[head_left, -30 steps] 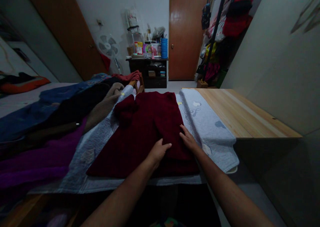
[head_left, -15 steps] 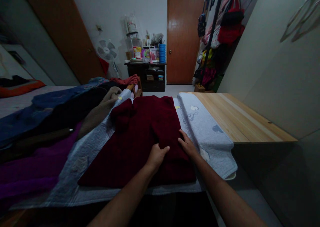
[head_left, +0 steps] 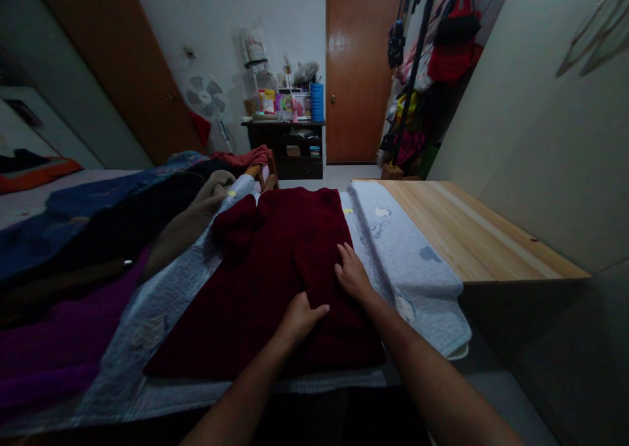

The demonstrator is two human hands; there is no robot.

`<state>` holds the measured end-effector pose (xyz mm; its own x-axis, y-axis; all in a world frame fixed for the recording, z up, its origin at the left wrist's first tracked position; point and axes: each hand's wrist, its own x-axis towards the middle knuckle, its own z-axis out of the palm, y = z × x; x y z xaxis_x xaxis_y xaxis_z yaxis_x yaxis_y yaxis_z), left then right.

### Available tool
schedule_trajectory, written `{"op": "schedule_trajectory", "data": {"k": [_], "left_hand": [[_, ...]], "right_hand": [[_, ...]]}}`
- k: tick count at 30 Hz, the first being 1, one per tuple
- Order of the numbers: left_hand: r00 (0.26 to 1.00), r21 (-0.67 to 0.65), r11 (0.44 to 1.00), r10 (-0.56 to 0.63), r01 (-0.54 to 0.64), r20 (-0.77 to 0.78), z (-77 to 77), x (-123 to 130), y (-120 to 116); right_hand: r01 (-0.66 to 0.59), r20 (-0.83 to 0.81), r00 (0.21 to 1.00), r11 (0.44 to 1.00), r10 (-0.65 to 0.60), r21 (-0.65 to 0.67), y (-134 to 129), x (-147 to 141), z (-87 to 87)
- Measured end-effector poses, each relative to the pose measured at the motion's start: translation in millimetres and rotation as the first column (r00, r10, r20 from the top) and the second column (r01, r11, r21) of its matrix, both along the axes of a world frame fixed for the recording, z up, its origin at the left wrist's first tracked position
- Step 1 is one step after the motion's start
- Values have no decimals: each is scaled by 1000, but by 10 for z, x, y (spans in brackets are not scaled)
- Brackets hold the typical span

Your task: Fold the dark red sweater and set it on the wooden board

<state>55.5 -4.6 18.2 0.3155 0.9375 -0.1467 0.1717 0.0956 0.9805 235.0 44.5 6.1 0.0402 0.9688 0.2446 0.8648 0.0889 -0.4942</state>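
Note:
A dark red knitted sweater (head_left: 265, 289) lies on a light grey-blue quilted cover, its right side folded inward and a sleeve bunched at the upper left. My left hand (head_left: 299, 320) rests on the lower middle of the sweater, its thumb stretched out to the right; the other fingers are partly hidden behind the hand. Farther up, near the sweater's right edge, my right hand (head_left: 352, 274) lies flat with its fingers apart, touching the folded fabric. Neither hand visibly grips the cloth.
Several garments lie along the left, among them a purple one (head_left: 73, 321) and a brown one (head_left: 187, 220). The quilted cover (head_left: 407, 236) overlaps a wooden board (head_left: 472, 230) on the right. Beyond stand a fan (head_left: 206, 95), a dark cabinet (head_left: 275, 148) and a door (head_left: 361, 73).
My right hand has slid a little up and leftward over the sweater, from its edge onto the fabric. My left hand has moved slightly toward me. The sweater keeps much the same shape.

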Motion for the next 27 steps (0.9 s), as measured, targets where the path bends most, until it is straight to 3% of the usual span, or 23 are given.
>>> {"op": "schedule_trajectory", "data": {"k": [3, 5, 10, 13, 15, 17, 18, 20, 22, 24, 27], "left_hand": [[998, -19, 1000, -9, 8, -65, 35, -14, -6], [997, -68, 998, -7, 1, -82, 58, -30, -1], [996, -179, 982, 46, -59, -72, 62, -87, 32], [990, -136, 989, 31, -49, -134, 45, -102, 17], [969, -29, 999, 8, -16, -247, 62, -97, -24], [885, 152, 988, 83, -14, -459, 119, -76, -83], [808, 262, 965, 166, -16, -565, 158, -59, -112], [649, 480, 877, 344, 36, -679, 235, -15, -152], [581, 610, 770, 414, 187, -700, 267, 29, -151], [567, 598, 710, 337, 371, -752, 222, 59, -113], [514, 460, 713, 161, 530, -842, 64, 64, -47]], "right_hand": [[142, 56, 989, 988, -139, -65, 97, -90, 73], [200, 1, 980, 975, -201, -95, 180, -81, 128], [123, -154, 979, 988, -137, -94, 338, 77, 240], [149, -111, 981, 986, -157, -79, 308, 164, 211], [181, -59, 980, 978, -188, -104, 258, 195, 170], [198, -2, 980, 973, -200, -121, 224, 196, 146], [201, 28, 980, 974, -199, -105, 220, 184, 145], [190, 97, 978, 981, -186, -32, 237, 137, 152], [134, 158, 978, 991, -137, 29, 266, 69, 141], [50, 203, 978, 999, -50, 10, 283, 0, 89], [-43, 258, 964, 996, 61, -78, 276, -65, -31]]}}
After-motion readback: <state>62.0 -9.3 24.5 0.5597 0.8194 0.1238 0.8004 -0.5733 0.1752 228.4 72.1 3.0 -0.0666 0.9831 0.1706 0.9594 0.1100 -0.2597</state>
